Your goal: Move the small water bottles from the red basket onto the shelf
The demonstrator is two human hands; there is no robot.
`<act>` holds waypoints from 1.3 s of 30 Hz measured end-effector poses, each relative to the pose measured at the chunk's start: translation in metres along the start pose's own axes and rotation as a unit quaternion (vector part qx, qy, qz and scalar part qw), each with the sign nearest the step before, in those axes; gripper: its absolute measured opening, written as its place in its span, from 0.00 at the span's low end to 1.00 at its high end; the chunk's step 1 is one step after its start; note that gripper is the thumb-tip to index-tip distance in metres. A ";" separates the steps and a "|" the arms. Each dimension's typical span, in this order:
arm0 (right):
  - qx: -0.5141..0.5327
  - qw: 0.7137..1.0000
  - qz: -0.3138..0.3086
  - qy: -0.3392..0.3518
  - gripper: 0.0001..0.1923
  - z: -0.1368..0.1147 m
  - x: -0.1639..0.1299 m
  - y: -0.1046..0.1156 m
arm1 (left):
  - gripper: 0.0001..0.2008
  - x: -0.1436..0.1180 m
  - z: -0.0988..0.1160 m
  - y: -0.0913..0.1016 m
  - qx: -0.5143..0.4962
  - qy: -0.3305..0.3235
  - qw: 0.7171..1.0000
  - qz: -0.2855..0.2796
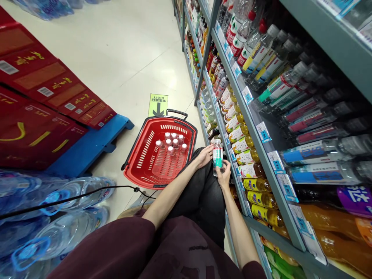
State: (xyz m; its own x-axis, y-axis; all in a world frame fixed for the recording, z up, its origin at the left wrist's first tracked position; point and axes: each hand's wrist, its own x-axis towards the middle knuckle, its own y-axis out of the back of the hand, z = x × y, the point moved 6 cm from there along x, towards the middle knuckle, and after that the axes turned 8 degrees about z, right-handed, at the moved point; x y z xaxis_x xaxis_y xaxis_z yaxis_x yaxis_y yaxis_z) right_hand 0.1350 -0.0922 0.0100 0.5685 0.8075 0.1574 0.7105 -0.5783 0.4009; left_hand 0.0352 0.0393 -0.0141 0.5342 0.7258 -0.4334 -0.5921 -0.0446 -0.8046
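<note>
Maroon sleeves (pixel 122 248) fill the lower edge of the view, with both bare forearms reaching forward over a dark-trousered knee (pixel 203 193). Held between the two hands is a small clear bottle (pixel 217 157) with a green-and-white label and a pale cap, standing upright just in front of the shelf edge. Left hand (pixel 205 155) is closed against the bottle's left side near the top, fingers curled onto it. Right hand (pixel 224 176) grips the bottle from below and behind, thumb and fingers wrapped about its base.

Just left of the hands, on the pale floor, sits a red shopping basket (pixel 145 162) with black handles; several small capped bottles (pixel 172 143) stand grouped at its far end. A green floor sticker with an arrow (pixel 158 104) lies beyond the basket. To the right runs a grey shelf unit (pixel 261 155) stocked with rows of drinks bottles and price tags. To the left, red cartons (pixel 43 104) rest on a blue pallet (pixel 93 143), and large shrink-wrapped water bottles (pixel 52 217) lie near the person's left side.
</note>
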 end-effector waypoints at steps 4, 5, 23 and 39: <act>-0.068 0.997 0.028 0.032 0.35 -0.012 -0.004 -0.002 | 0.21 -0.008 0.004 -0.007 0.050 -0.046 0.998 -0.001; -0.084 0.995 0.034 0.044 0.37 -0.014 -0.005 -0.003 | 0.23 -0.011 0.006 -0.006 0.073 -0.067 0.995 0.009; -0.195 0.976 0.057 0.085 0.42 -0.005 0.006 -0.027 | 0.23 -0.087 0.077 -0.063 0.516 -0.333 0.787 0.057; -0.205 0.974 0.053 0.079 0.07 -0.007 0.011 -0.030 | 0.34 -0.144 0.161 -0.236 0.396 -0.643 0.636 -0.158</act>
State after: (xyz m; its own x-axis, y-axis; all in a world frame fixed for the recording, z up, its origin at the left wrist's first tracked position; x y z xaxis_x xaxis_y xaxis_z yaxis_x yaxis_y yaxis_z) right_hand 0.1172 -0.0649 0.0058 0.5356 0.7720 0.3423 0.4069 -0.5911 0.6965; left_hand 0.0012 0.0559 0.3035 0.0672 0.5962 0.8000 -0.9681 0.2330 -0.0923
